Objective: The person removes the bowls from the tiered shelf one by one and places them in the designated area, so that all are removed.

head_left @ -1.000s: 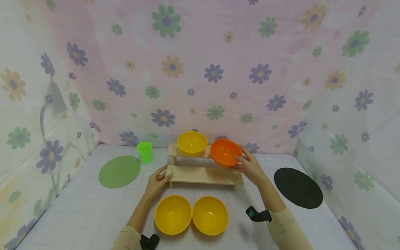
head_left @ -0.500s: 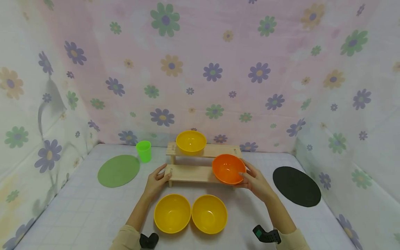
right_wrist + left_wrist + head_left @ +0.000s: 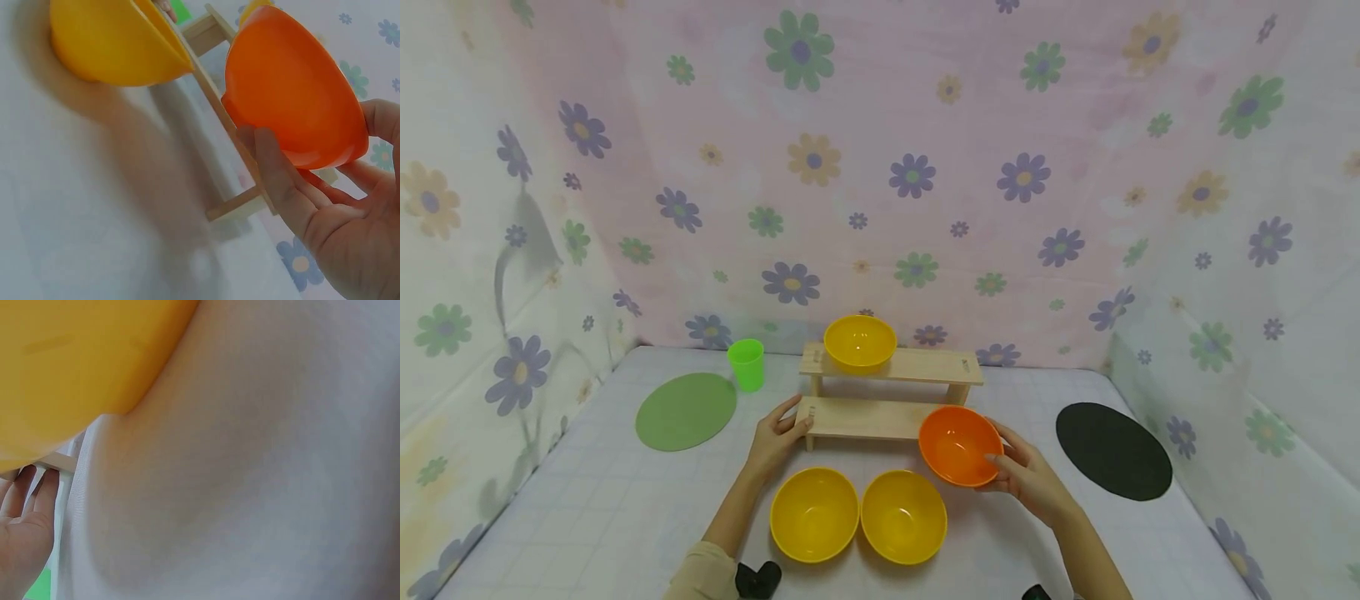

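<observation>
Across the head view, your left hand (image 3: 772, 442) grips the wooden shelf (image 3: 861, 418), its tiny marks (image 3: 966, 365) unreadable, and your right hand (image 3: 1032, 479) holds the orange bowl (image 3: 958, 446) near the shelf's right end; left wrist shows fingers (image 3: 45, 494) touching wood, right wrist the bowl clasped aloft.

Right hand (image 3: 1030, 480): orange bowl (image 3: 958, 446) blocks left of fingers, two yellow bowls (image 3: 904, 518) beyond; passage rightward toward black placemat (image 3: 1114, 452). Left hand (image 3: 772, 442): two-tier wooden rack (image 3: 868, 418) bars right of fingers; passage leftward toward green placemat (image 3: 687, 412).
</observation>
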Demonstrator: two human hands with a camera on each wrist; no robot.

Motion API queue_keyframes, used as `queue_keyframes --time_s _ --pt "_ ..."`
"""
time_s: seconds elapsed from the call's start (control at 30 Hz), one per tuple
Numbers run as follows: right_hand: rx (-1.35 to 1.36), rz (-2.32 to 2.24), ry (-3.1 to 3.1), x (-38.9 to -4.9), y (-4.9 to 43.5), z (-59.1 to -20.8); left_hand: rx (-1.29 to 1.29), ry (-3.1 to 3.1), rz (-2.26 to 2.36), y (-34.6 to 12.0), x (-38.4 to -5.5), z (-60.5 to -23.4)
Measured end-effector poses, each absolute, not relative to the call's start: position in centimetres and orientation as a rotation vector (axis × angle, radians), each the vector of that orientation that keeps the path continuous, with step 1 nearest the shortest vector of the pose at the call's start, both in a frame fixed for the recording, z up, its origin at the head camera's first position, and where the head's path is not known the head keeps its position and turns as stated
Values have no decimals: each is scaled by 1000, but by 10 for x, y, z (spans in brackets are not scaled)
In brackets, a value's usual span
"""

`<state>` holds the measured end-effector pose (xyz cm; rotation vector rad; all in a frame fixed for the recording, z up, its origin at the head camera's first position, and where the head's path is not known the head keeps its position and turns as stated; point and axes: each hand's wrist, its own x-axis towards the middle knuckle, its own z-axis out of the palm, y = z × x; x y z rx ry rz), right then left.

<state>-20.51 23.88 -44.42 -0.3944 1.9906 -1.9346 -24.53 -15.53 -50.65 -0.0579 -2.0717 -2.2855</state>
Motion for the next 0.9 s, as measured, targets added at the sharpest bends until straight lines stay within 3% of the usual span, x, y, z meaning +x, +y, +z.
queue_keyframes --time_s 0.9 --pt "-102 -1950 1972 -166 263 -477 -35 -2121 -2245 -155 -243 -504"
